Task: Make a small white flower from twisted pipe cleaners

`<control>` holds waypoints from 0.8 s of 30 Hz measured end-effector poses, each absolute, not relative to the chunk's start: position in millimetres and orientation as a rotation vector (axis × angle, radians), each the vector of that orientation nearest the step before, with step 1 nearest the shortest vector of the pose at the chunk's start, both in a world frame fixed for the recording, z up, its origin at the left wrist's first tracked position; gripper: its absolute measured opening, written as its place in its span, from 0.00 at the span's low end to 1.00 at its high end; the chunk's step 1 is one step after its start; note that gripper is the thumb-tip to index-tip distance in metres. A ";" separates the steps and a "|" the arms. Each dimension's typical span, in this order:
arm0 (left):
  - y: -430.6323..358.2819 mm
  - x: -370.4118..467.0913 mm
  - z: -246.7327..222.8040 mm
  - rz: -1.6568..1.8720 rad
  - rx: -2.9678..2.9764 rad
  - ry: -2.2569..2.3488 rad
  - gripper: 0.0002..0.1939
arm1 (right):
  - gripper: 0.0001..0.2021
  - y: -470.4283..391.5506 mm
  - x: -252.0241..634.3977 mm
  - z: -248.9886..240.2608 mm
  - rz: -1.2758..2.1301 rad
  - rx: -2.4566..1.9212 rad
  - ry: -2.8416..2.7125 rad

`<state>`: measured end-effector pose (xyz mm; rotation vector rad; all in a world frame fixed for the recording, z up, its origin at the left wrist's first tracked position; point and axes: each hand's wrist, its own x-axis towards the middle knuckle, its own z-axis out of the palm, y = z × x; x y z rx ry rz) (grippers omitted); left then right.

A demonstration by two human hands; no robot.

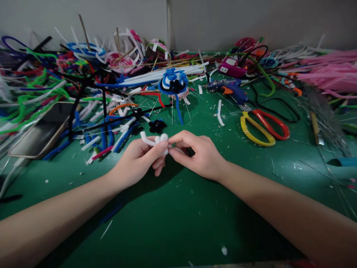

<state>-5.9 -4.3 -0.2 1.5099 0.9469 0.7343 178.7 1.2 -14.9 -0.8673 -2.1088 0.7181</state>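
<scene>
Pinched in my left hand (pixel 142 156) is a white pipe cleaner (pixel 147 139), bent into small rounded loops with one straight tail sticking out to the left. My right hand (pixel 196 150) meets it from the right, thumb and forefinger closed on the white pipe cleaner's other side; the fingers hide part of it. Just beyond my hands lies a black pipe-cleaner flower (pixel 157 126). Farther back sits a blue and white coiled pipe-cleaner piece (pixel 174 82) with a black flower on it and a blue stem toward me.
Scissors (pixel 262 128) with yellow and red handles lie at right, near a blue glue gun (pixel 231 89). A phone (pixel 44 130) rests at left. Pipe cleaners in many colours heap along the wall, with a pink bundle (pixel 331 74) at far right. A cutter (pixel 316 128) lies at right.
</scene>
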 end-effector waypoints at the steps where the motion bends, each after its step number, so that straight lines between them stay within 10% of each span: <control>1: -4.4 -6.0 -0.1 0.733 1.498 0.949 0.19 | 0.07 1.1 178.6 -14.9 0.700 -0.864 -2.111; 24: -3.3 -6.0 -5.1 0.825 1.344 0.946 0.16 | 0.12 0.9 178.7 -11.1 0.666 -0.892 -2.055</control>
